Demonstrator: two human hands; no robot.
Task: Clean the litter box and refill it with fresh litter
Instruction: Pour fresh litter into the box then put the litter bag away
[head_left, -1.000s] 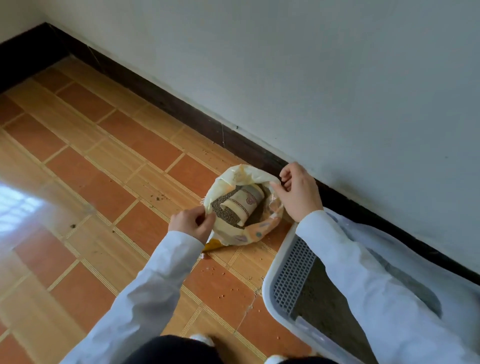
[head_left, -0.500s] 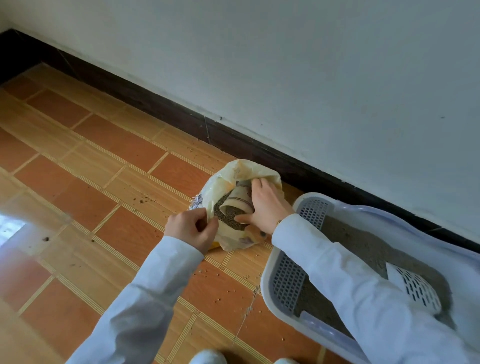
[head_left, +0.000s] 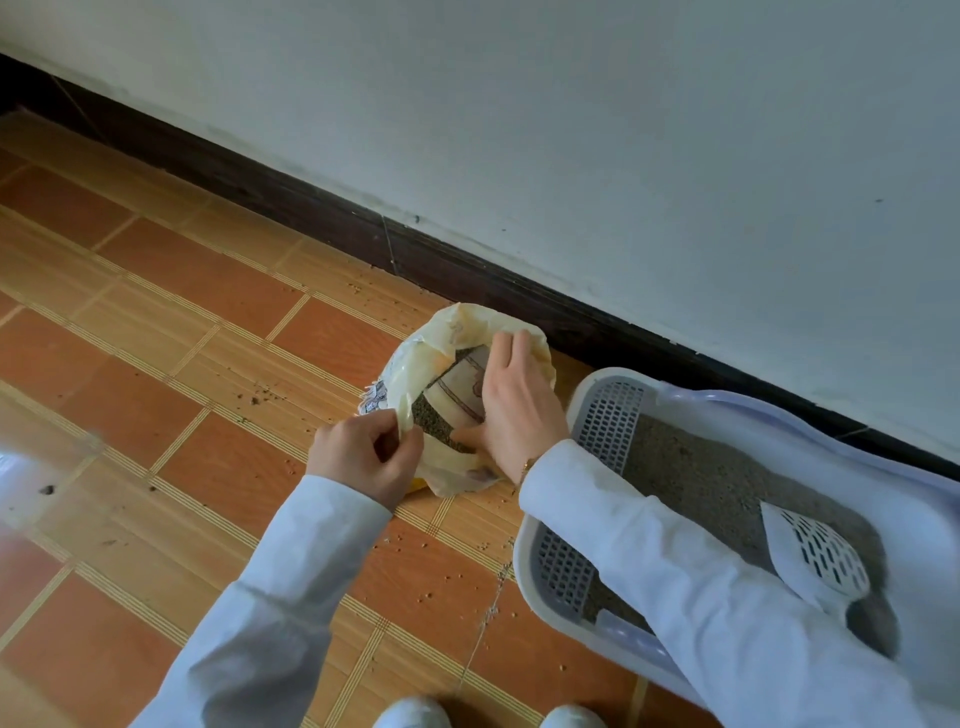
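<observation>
Litter bag (head_left: 457, 332) stands on the floor, just left of the litter box (head_left: 613, 395). Right hand (head_left: 517, 402) has moved from the bag's rim into its mouth, grip now grasping the cup (head_left: 457, 387). Left hand (head_left: 363, 454) pinches the rim open. 1 scoop (head_left: 815, 553) lies in the box. Refilling appears imminent.

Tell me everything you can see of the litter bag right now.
The litter bag is pale yellow, crinkled plastic with print near its left edge, standing open-mouthed on the tiled floor by the dark baseboard, left of the litter box. Inside lie grey-green granules and a printed paper cup on its side. The left hand pinches the near rim; the right hand reaches into the mouth, around the cup.
</observation>
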